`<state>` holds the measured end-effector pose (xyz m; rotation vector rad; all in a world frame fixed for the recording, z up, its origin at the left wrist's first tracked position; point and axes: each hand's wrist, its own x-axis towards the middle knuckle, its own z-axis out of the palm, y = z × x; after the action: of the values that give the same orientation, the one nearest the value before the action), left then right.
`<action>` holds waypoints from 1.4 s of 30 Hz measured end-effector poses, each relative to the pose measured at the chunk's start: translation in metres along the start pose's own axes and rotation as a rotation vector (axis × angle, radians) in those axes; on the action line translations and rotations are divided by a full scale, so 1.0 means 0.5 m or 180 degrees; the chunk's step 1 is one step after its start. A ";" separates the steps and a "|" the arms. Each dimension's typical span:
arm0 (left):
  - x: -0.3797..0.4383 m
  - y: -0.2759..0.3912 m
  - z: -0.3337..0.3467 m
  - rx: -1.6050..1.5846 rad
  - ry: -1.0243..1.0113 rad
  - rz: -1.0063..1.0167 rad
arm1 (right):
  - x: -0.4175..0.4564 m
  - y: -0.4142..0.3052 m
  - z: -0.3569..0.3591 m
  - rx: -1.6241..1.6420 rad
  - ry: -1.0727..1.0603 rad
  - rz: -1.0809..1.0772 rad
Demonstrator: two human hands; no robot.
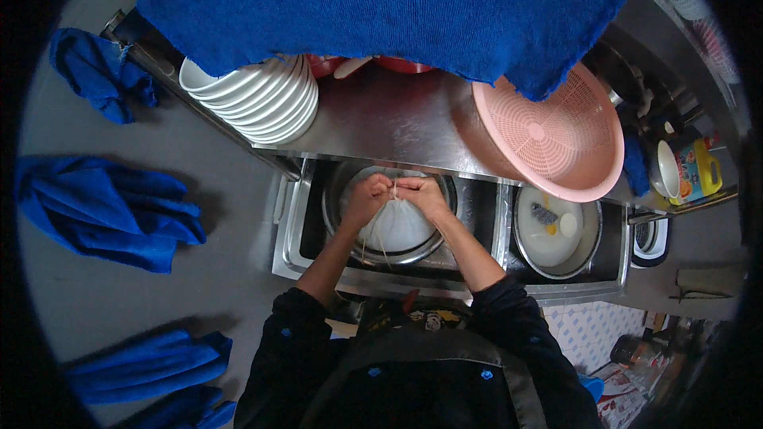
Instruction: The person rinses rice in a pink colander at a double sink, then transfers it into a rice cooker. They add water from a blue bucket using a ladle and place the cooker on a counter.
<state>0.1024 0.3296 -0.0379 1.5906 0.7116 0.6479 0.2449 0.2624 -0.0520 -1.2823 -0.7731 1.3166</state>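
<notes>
A full white cloth bag (pixel 400 227) rests in a round metal basin (pixel 419 255), which stands in the left sink bowl. Its gathered neck is wound with pale string (pixel 381 239), whose loose ends hang down the front over the basin's rim. My left hand (pixel 369 195) pinches the string at the left of the neck. From the right, my right hand (pixel 420 193) grips the gathered cloth and string between thumb and fingers. Both hands meet at the top of the bag. Fine detail of the wrapping is hidden by the fingers.
Above the sink (pixel 502 232) runs a steel shelf (pixel 387 113) with stacked white bowls (pixel 262 101), a pink plastic colander (pixel 554 131) and a hanging blue towel (pixel 387 12). A second basin (pixel 587 250) with cloudy liquid and a scourer (pixel 543 214) stands right. Blue cloths (pixel 113 208) hang left.
</notes>
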 end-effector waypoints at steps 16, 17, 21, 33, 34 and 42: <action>-0.008 -0.067 0.042 0.0500 0.0483 0.0318 | -0.020 -0.018 -0.012 -0.2175 0.0854 -0.0941; -0.011 -0.061 0.044 0.0677 0.0540 0.0401 | -0.020 -0.017 -0.017 -0.1780 0.0872 -0.0764; -0.009 -0.015 0.068 0.0724 0.0530 0.0415 | -0.020 -0.012 -0.024 -0.1380 0.0894 -0.0784; -0.017 -0.061 0.090 0.1388 0.0424 0.0665 | -0.059 -0.045 0.029 -0.0137 0.1033 -0.0833; -0.022 -0.088 0.089 0.1490 0.0469 0.0693 | -0.063 -0.047 0.036 -0.0149 0.0985 -0.0839; -0.034 -0.156 0.064 0.1011 0.0545 -0.0121 | -0.094 -0.077 0.069 0.0443 0.0804 -0.0711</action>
<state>0.1087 0.3035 -0.1196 1.8202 1.0088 0.6728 0.2133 0.2328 0.0033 -1.1860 -0.6158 0.9897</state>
